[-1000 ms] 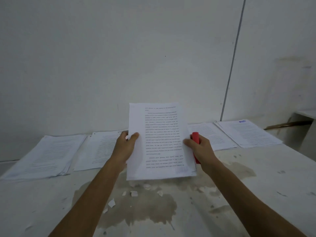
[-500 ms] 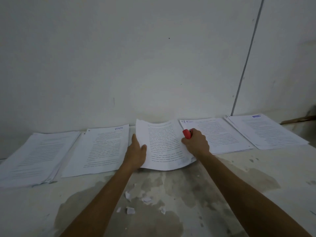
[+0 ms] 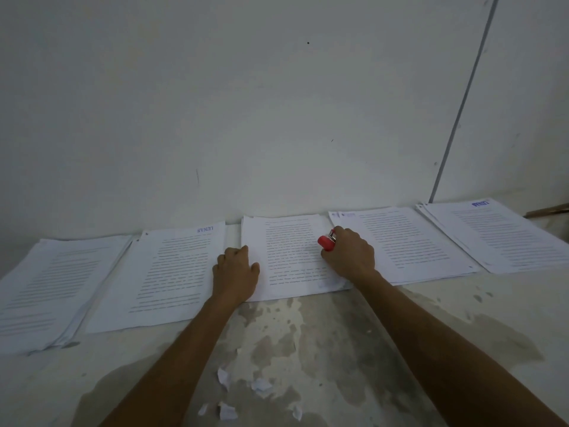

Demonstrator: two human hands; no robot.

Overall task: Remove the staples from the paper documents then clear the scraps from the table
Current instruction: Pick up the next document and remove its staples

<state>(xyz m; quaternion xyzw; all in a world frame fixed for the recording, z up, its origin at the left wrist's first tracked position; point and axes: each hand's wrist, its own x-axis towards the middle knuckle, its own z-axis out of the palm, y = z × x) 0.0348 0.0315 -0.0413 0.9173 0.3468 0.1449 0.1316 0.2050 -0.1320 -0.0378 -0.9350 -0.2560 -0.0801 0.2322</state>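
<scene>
A printed paper document point(image 3: 289, 257) lies flat on the table against the wall, in the middle of a row of documents. My left hand point(image 3: 235, 274) rests on its left edge with the fingers curled under. My right hand point(image 3: 349, 254) presses on its right side and is shut on a red staple remover point(image 3: 326, 243), whose red end and metal tip stick out to the left of the fist. Several small torn paper scraps point(image 3: 260, 386) lie on the stained tabletop between my forearms.
Two other document stacks lie to the left point(image 3: 172, 272) point(image 3: 52, 288) and two to the right point(image 3: 409, 241) point(image 3: 498, 232), all along the white wall. The stained grey table point(image 3: 462, 318) stretches toward me. A wooden strip point(image 3: 548, 209) shows at the far right.
Both hands have lowered the document from in front of me down flat onto the table between the other stacks. The red staple remover has stayed in my right hand.
</scene>
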